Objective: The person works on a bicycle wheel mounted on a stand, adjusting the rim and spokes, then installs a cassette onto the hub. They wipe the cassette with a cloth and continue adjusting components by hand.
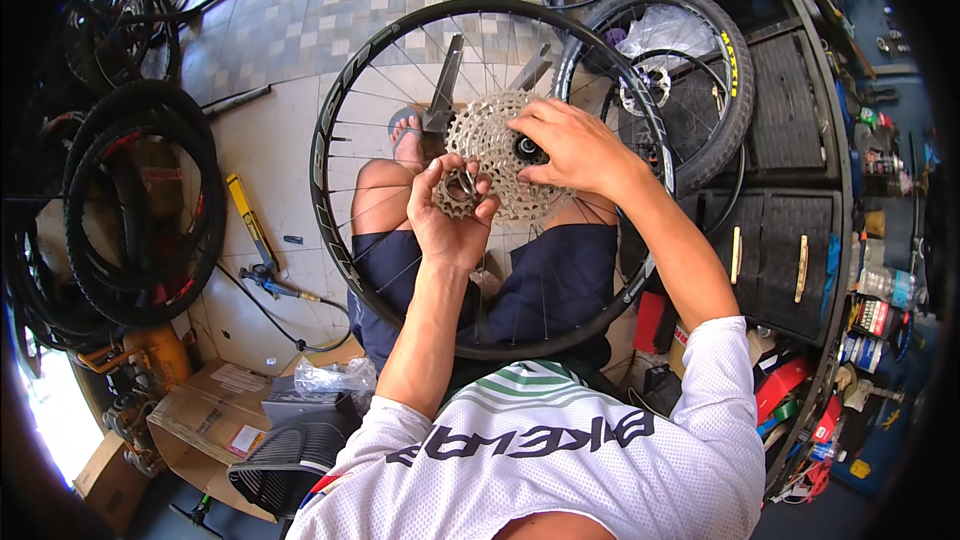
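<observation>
A black spoked bicycle wheel (335, 130) lies flat across my lap, hub up. A stack of silver sprockets (490, 135) sits on its hub. My right hand (570, 145) rests on the top of that stack, fingers curled over the hub centre. My left hand (448, 210) holds a small loose sprocket (460, 198) with a ring between thumb and fingers, just left of and below the stack. My knees and dark blue shorts show through the spokes.
A second wheel with a knobby tyre (735, 80) leans by black drawers (790, 240) on the right. Several tyres (140, 210) pile up at the left. A yellow tool (250, 220), a hose and cardboard boxes (210, 410) lie on the tiled floor.
</observation>
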`<state>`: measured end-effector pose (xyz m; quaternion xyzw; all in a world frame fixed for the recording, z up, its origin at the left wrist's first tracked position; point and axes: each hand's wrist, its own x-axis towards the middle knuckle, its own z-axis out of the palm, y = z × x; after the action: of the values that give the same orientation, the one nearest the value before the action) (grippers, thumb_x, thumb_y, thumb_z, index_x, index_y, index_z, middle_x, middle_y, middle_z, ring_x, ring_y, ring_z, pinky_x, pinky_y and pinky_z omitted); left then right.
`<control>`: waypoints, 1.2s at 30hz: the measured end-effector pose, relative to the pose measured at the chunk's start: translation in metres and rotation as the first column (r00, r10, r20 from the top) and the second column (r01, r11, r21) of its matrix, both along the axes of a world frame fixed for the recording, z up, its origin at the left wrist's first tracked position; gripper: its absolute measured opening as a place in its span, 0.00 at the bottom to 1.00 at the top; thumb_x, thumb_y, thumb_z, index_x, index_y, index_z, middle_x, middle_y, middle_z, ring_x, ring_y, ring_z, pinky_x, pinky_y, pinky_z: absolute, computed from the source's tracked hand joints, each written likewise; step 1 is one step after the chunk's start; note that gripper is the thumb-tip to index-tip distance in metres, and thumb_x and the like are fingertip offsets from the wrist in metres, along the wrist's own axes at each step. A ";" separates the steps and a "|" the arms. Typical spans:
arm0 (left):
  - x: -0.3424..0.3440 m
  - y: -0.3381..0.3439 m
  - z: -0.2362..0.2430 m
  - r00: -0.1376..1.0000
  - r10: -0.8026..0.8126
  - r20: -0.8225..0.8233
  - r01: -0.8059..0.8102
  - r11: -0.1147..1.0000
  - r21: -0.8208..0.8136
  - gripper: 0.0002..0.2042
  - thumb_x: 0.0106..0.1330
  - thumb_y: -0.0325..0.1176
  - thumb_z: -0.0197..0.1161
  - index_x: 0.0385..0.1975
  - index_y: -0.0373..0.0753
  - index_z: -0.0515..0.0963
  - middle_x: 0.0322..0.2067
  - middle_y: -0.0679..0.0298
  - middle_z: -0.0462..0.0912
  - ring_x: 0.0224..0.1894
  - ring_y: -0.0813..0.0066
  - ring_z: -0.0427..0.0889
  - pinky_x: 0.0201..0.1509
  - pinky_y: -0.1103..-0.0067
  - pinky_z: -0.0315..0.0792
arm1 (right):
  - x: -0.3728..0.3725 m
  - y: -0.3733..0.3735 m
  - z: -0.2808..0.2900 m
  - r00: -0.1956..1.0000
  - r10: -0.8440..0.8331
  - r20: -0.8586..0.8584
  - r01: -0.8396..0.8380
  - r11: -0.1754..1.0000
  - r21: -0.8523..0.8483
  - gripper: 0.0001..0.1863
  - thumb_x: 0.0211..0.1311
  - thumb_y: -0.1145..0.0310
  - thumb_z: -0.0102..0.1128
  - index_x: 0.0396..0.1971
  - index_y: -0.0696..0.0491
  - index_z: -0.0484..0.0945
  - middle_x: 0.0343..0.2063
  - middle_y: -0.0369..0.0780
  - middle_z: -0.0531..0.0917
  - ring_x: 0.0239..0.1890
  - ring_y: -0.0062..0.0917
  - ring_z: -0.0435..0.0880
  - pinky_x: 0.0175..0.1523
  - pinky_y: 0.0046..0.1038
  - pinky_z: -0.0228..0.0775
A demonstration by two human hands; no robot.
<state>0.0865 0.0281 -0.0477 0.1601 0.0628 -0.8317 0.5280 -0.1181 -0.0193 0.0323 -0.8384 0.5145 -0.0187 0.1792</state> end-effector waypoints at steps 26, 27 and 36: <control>-0.003 -0.003 -0.005 0.999 -0.028 0.021 0.027 0.999 0.032 0.11 0.70 0.44 0.58 0.38 0.44 0.78 0.35 0.66 0.79 0.35 0.71 0.75 0.29 0.79 0.66 | -0.006 -0.011 -0.003 0.996 0.072 0.054 -0.071 0.997 -0.024 0.32 0.47 0.62 0.76 0.54 0.57 0.77 0.49 0.44 0.79 0.52 0.41 0.80 0.55 0.37 0.75; -0.003 -0.002 -0.006 1.000 -0.024 0.019 0.024 0.999 0.034 0.11 0.70 0.44 0.58 0.38 0.44 0.78 0.35 0.66 0.79 0.35 0.71 0.75 0.29 0.79 0.66 | -0.004 -0.010 -0.001 0.997 0.066 0.046 -0.065 0.998 -0.019 0.32 0.47 0.63 0.75 0.54 0.57 0.77 0.49 0.44 0.79 0.52 0.41 0.81 0.55 0.37 0.75; -0.003 -0.002 -0.007 1.000 -0.015 0.011 0.015 0.999 0.036 0.11 0.70 0.44 0.58 0.38 0.44 0.78 0.35 0.65 0.79 0.35 0.71 0.74 0.29 0.79 0.66 | 0.000 -0.014 0.009 0.993 0.077 0.084 -0.079 0.997 0.013 0.30 0.53 0.64 0.71 0.57 0.56 0.73 0.51 0.46 0.76 0.51 0.40 0.81 0.55 0.37 0.76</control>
<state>0.0839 0.0257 -0.0547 0.1748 0.0734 -0.8333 0.5192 -0.1182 -0.0333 0.0410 -0.8548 0.4736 -0.0425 0.2078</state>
